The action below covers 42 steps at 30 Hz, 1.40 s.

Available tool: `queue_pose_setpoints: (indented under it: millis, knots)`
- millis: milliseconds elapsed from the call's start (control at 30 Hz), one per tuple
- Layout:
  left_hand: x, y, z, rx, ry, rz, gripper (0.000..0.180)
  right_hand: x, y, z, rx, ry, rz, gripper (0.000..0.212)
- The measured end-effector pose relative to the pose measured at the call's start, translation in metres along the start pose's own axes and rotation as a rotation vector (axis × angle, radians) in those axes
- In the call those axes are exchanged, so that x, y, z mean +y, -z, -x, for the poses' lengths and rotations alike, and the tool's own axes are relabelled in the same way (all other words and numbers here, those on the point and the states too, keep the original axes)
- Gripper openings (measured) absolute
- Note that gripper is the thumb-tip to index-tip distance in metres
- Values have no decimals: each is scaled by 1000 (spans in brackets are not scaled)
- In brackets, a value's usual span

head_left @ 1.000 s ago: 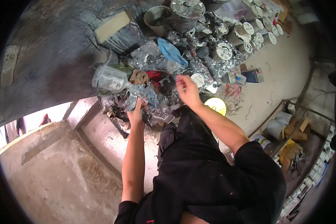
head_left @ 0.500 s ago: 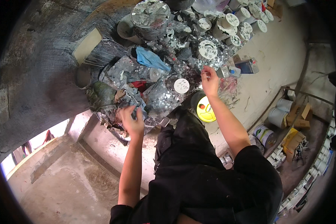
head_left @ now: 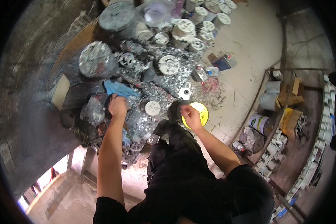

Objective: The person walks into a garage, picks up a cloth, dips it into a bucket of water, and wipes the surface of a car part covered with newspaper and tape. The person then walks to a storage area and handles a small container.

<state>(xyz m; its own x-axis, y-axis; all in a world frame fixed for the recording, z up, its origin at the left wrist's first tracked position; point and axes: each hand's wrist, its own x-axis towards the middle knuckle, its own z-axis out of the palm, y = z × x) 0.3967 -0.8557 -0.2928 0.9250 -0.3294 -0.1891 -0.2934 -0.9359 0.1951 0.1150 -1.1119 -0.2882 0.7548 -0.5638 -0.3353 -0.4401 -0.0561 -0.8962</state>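
Observation:
My left hand (head_left: pixel 117 106) reaches onto the littered, paint-spattered ground, just below a crumpled blue cloth or glove (head_left: pixel 120 89). Its fingers are bent and close together on something dark that I cannot make out. Over the left side of a round yellow lid (head_left: pixel 201 112) hovers my right hand (head_left: pixel 192 117), its fingertips smeared by motion. Whether it holds anything does not show. Between the hands lies a round white lid (head_left: pixel 152 108) with handwriting. Above my right hand stands a small white-topped container (head_left: pixel 184 91) with a dark round opening or cap.
Several white-lidded tubs (head_left: pixel 183 28) crowd the far side, with a big paint-crusted bucket (head_left: pixel 95 59) at left. Metal tins (head_left: pixel 199 74) stand beyond my right hand. A rack (head_left: pixel 267 80) on the right holds buckets, cardboard boxes and rows of small pots.
The view has shifted. My left hand has moved up to beside the blue cloth. My right hand has come back from near the metal tins to the yellow lid. The white-topped container now shows.

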Motion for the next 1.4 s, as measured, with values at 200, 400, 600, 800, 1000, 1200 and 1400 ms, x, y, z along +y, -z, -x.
queue_pose_setpoints:
  millis: [200,400,600,800,1000,1200,1400]
  knots:
    - [-6,-4,-7,16,-110,-41,7,10,17,10,52,-79,-23,18]
    - [1,24,14,195,-308,-56,9,9,10,2,-28,-55,-65,19]
    - [0,61,69,447,-274,155,9,-1,-6,-1,-70,-11,-76,17]
    - [-5,92,134,463,-82,264,9,-85,-58,14,-252,400,228,20]
    - [-2,143,182,404,-116,325,9,-180,-130,26,-556,913,412,54]
    - [-5,190,217,463,-91,442,10,-232,-148,49,-678,1022,333,43]
    - [-6,226,250,478,17,775,19,-271,-145,74,-707,909,102,45]
